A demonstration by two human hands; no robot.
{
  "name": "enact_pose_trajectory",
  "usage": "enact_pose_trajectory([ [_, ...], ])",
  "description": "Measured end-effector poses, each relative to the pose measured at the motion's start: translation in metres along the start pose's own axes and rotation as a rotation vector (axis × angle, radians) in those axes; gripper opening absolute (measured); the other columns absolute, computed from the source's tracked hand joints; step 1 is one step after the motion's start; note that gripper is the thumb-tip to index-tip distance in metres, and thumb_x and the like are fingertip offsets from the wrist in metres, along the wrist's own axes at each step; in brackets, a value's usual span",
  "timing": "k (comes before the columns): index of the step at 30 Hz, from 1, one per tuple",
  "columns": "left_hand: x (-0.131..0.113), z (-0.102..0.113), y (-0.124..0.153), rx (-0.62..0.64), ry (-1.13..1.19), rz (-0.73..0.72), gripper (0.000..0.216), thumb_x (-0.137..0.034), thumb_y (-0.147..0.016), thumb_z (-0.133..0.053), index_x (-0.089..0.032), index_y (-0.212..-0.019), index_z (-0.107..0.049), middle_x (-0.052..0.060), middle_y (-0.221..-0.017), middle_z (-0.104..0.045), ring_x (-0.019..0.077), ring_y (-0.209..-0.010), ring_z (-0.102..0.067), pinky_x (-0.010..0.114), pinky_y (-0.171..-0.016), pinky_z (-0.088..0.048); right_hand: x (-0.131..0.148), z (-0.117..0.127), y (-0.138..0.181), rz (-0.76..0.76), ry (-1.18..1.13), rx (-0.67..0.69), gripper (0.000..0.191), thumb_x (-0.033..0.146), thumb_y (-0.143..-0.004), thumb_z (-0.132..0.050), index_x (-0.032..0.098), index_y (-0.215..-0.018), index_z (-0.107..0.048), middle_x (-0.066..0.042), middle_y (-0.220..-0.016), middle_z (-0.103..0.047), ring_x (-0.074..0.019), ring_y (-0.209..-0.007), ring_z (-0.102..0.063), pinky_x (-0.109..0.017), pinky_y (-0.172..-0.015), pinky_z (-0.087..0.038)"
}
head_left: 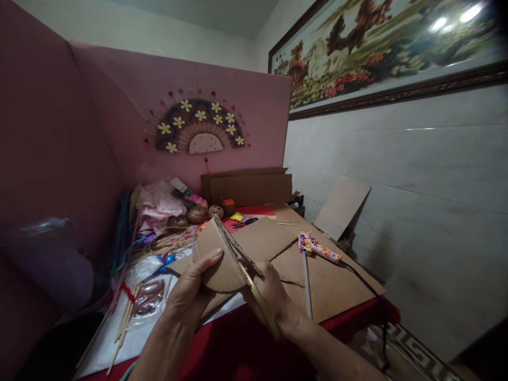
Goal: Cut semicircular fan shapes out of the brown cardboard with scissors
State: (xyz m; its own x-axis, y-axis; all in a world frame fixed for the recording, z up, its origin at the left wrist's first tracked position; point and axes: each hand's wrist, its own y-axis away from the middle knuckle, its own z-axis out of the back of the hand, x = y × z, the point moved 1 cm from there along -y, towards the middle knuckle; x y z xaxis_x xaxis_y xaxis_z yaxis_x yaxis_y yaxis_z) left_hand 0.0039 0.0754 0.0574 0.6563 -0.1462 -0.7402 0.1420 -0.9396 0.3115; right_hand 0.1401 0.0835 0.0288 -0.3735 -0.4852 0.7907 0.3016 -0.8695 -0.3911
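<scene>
My left hand (192, 288) is closed on a piece of brown cardboard (222, 267) with a rounded lower edge, its thumb lying across the front face. Along the right side of this piece runs a cut, and a narrow cardboard strip (240, 248) stands apart from it. My right hand (272, 291) is closed at the lower end of that cut. It grips what look like scissors (260, 304), seen edge-on as a thin gold-coloured bar; the blades are mostly hidden by the cardboard. Both hands are over the front of the table.
A flower-patterned glue gun (319, 247) with a black cord lies on cardboard sheets (337, 288) to the right. Pliers (246, 222), twine balls (196, 214) and an orange-filled bowl (228, 205) sit further back. Sticks (125, 317) and a brown packet (148, 297) lie left. A decorated fan (200, 124) hangs behind.
</scene>
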Motion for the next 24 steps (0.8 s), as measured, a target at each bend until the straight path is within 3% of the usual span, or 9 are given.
enact_pose_trajectory([
  [7, 0.000, 0.000, 0.001, 0.025, -0.014, -0.005, 0.044, -0.002, -0.062, -0.069, -0.011, -0.104, -0.062, 0.005, -0.068, -0.071, 0.0170, -0.052, -0.064, 0.025, -0.050, -0.054, -0.013, -0.010, 0.002, -0.026, -0.154, -0.025, 0.023, 0.030, -0.077, -0.050, 0.015, -0.064, -0.063, 0.000, -0.063, -0.060, -0.0148, -0.062, -0.050, -0.021, -0.053, -0.036],
  [18, 0.002, 0.008, -0.002, 0.095, -0.032, 0.025, 0.024, -0.007, -0.061, -0.071, -0.010, -0.084, -0.065, 0.008, -0.070, -0.072, 0.0194, -0.054, -0.066, 0.029, -0.050, -0.056, -0.023, -0.010, -0.009, -0.113, -0.234, -0.087, 0.016, 0.028, -0.077, -0.055, 0.015, -0.068, -0.057, 0.001, -0.061, -0.051, -0.0111, -0.057, -0.045, -0.020, -0.051, -0.034],
  [24, 0.000, 0.009, 0.002, 0.287, -0.129, -0.077, 0.037, -0.011, -0.056, -0.078, -0.010, -0.092, -0.069, 0.009, -0.072, -0.074, 0.0214, -0.058, -0.067, 0.028, -0.057, -0.055, -0.009, 0.006, -0.016, -0.296, -0.550, 0.072, 0.027, 0.044, -0.080, -0.056, 0.017, -0.083, -0.053, 0.008, -0.046, -0.039, -0.0077, -0.037, -0.035, -0.018, -0.037, -0.027],
])
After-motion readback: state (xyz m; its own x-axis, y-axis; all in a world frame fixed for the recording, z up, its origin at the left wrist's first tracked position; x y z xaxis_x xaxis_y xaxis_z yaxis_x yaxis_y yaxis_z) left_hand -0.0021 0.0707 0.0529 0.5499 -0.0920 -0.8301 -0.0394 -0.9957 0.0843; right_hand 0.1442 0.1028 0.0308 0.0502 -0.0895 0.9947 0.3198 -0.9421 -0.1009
